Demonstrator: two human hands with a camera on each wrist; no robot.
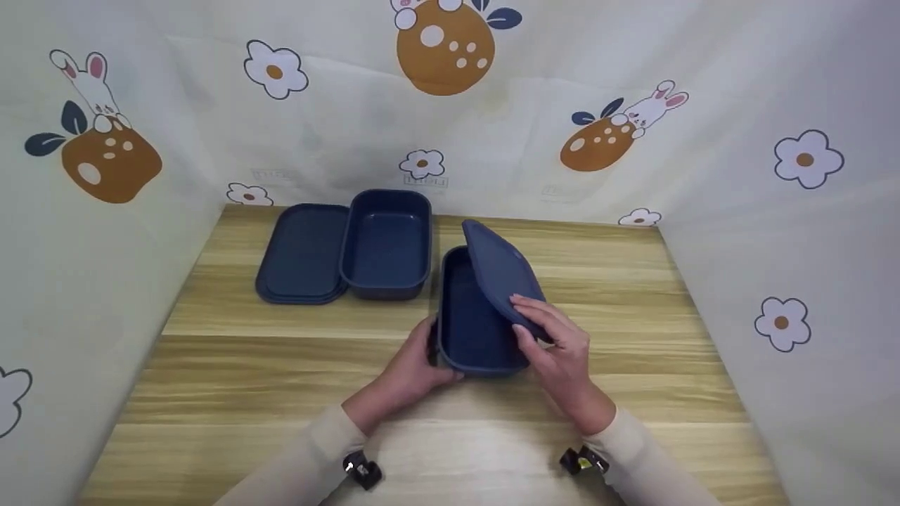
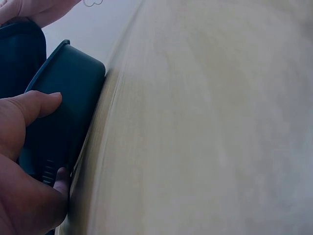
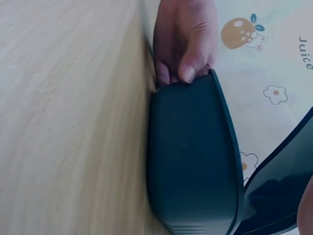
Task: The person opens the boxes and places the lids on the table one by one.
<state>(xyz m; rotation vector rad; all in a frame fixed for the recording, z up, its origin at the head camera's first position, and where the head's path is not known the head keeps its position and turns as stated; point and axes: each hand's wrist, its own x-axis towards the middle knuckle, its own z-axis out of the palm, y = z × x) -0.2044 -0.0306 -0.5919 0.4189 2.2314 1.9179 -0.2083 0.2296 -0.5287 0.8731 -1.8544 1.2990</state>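
Head view: near box [image 1: 471, 323] open on the wooden table [image 1: 281, 400], left hand [image 1: 415, 365] gripping its left side, right hand [image 1: 562, 355] pinching the lid [image 1: 503, 270] aslant over its right side; second box [image 1: 387, 246] and second lid [image 1: 302, 253] lie left of it, farther back. Left wrist view adds ridges [image 2: 48, 171] on the near box's outer wall, by the curled fingers. Right wrist view alone gives "Juice" lettering [image 3: 305, 53] on the cloth [image 3: 269, 73] beyond that box.
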